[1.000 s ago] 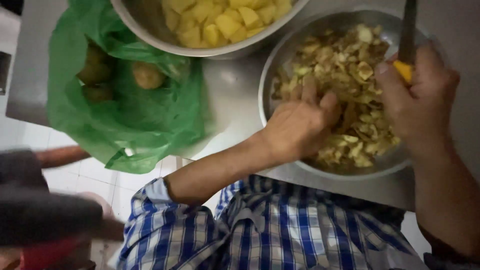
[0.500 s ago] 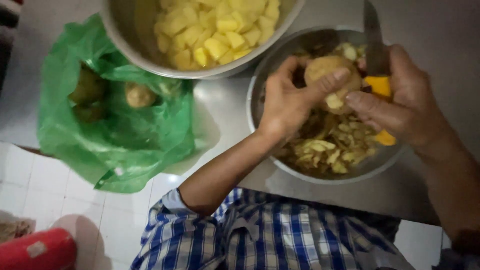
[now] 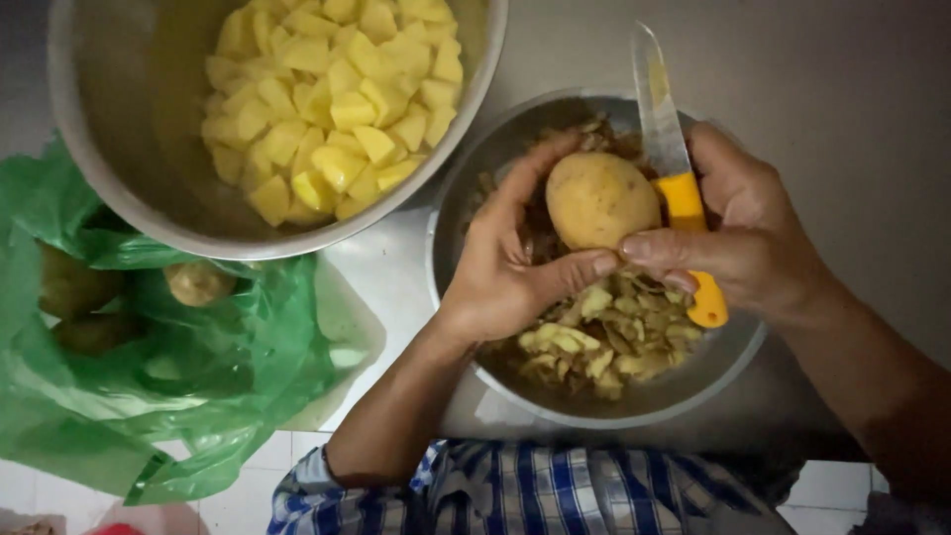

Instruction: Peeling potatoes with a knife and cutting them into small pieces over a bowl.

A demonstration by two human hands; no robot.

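Gripped between both hands, an unpeeled potato [image 3: 600,201] now sits mid-frame above the peel bowl [image 3: 475,178]; left hand [image 3: 505,267] cups it, right hand [image 3: 748,233] clasps a yellow-handled knife [image 3: 674,159], blade pointing upward. Earlier, the left hand dug among peelings.

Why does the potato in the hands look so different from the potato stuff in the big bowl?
The potato is whole, round and wears brown skin; the potato pieces are small, blocky and bare yellow. The potato is held up over the peel bowl by the left hand and right hand; the pieces lie heaped in the big bowl. Both are raw potato.
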